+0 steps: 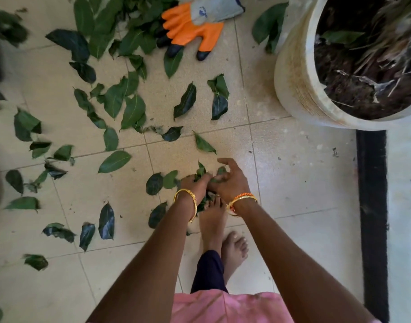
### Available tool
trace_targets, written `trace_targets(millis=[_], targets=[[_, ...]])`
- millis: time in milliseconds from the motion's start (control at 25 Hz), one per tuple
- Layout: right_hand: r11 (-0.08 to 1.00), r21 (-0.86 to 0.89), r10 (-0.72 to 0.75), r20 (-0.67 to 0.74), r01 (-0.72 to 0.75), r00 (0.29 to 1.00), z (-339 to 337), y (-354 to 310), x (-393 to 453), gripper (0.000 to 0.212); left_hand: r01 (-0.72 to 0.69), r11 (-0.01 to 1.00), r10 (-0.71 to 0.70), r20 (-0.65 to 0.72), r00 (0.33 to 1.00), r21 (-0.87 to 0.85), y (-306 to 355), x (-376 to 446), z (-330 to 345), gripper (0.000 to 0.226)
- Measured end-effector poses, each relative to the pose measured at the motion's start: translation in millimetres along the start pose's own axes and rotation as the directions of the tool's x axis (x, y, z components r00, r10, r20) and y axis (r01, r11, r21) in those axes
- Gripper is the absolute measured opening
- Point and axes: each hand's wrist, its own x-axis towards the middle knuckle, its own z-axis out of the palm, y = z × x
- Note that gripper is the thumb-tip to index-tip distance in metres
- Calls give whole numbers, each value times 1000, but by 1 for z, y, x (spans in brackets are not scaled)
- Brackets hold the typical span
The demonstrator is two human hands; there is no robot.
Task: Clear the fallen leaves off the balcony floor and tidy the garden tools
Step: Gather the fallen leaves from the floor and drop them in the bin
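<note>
**Both hands on a clump of leaves**

I am bending over the tiled balcony floor (304, 183) with both arms reaching down. My left hand (195, 184) is curling its fingers around a small bunch of leaves (201, 171), pressing it against the floor just ahead of my bare foot (212, 217). My right hand (231, 180) is meeting the same bunch from the other side: its thumb and lower fingers are closing onto the leaves, while the index finger is lifting up and arching over the top, touching nothing. The two hands are touching each other across the clump.

More loose leaves (114, 103) are lying scattered over the tiles to my left and ahead, thickening into a pile at the top of the view. An orange and grey gardening glove (195, 26) is lying on the edge of that pile, palm down, its dark fingertips pointing toward me. A large white planter (295, 73) filled with soil is standing at the upper right, well apart from my hands.
</note>
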Motion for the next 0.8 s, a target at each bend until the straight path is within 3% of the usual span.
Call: trace_targets(millis=[40,120,160,240,280,360,440,520,680,800], targets=[[995,84,46,68,-52,997,2,5,-3,56,11,1000,-10,-23,1000,5,-5,2,-2,39],[969,206,108,132,-134,985,6,13,-2,42,37,999,-37,-65,997,-4,-14,8,-8,35],[976,184,106,68,-116,992,6,19,0,29,48,999,-49,-81,996,-16,-18,10,-11,41],[997,-17,67,-197,-72,978,0,36,10,14,63,998,-66,-115,991,-29,-24,14,-17,48],[989,-98,72,-311,-107,948,-5,47,18,23,61,998,-63,-126,990,-21,-23,13,-21,50],[960,-97,197,-432,-262,880,-13,64,31,57,47,999,-47,-123,991,-4,-24,18,-28,51],[938,-49,283,-458,-342,843,-8,69,41,80,41,999,-41,-94,995,0,-23,25,-34,49],[937,-58,280,-467,-345,839,7,65,49,87,45,999,-47,-71,996,-30,-18,28,-39,40],[950,-52,246,-481,-307,842,35,55,62,81,30,999,-32,-49,998,-36,-12,29,-45,32],[961,-118,163,-486,-249,859,44,54,67,49,43,999,-44,-39,998,-27,-5,18,-44,33]])
